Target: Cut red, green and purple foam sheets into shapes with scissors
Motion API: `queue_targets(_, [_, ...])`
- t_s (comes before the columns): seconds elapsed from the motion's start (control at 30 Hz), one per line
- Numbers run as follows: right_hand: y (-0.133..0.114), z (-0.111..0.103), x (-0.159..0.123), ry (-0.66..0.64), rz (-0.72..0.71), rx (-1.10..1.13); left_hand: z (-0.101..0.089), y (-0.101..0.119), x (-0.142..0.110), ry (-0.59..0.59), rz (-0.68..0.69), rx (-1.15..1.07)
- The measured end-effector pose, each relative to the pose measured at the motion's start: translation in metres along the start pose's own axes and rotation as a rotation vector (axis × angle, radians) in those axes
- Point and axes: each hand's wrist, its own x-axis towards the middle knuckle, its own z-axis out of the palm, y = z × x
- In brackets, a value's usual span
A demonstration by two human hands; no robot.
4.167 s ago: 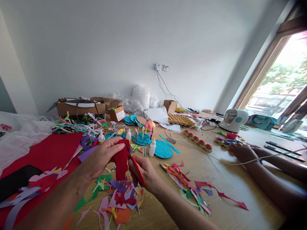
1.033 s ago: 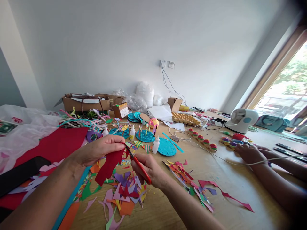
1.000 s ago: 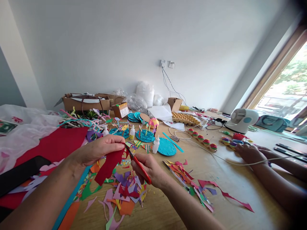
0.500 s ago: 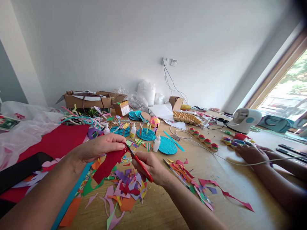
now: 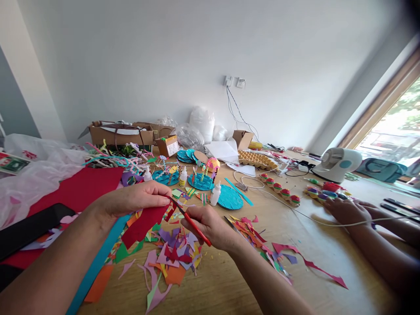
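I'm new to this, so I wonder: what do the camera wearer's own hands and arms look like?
The left hand and right hand are gloveless human hands; no rings show, though some fingers are hidden. The left forearm and right forearm are bare, with no sleeve, watch or bracelet in view.

Fan (image 5: 339, 165): one. Left of it: five red-green domes (image 5: 277, 186), three bottles (image 5: 215, 194), one red-handled scissors (image 5: 197, 228); up-left, two wall sockets (image 5: 228, 81).
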Motion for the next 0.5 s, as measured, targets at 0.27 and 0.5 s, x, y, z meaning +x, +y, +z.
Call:
queue_targets(0.27, [0.0011,-0.0006,0.0009,-0.041,-0.010,-0.002,-0.0015,-0.0026,0.0023,-0.028,0.011,0.145])
queue_targets(0.5, [0.0007,-0.0022,-0.0001,-0.066,-0.001,-0.014,-0.0010,-0.0034,0.0035,-0.041,0.024,0.156])
